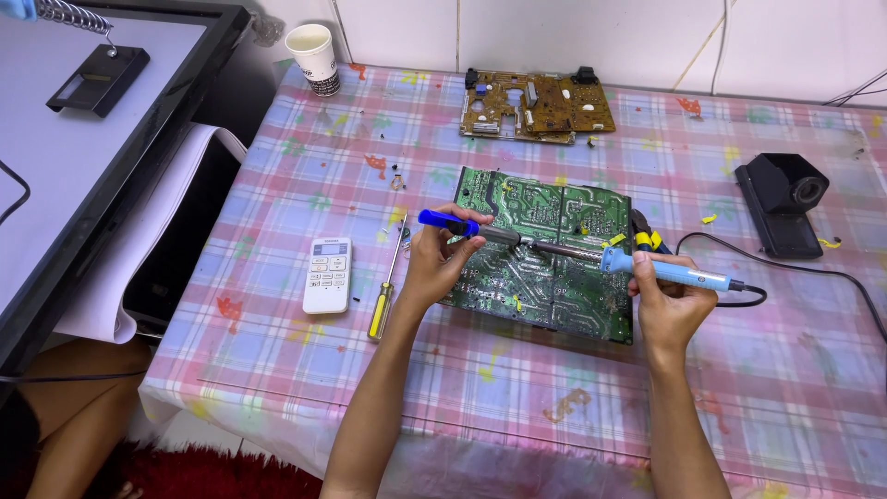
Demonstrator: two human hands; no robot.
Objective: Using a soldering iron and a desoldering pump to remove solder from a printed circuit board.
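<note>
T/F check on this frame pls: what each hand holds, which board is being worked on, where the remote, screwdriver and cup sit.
1. The right hand holds a light-blue soldering iron with its tip over the green circuit board. True.
2. The left hand holds the yellow-handled screwdriver. False: it holds a dark-blue-handled tool; the screwdriver lies on the tablecloth beside that hand.
3. The white remote lies left of the screwdriver. True.
4. The brown circuit board is under the hands. False: it lies farther back, near the wall.
5. The paper cup stands on the green board. False: it stands at the table's far left corner.
</note>
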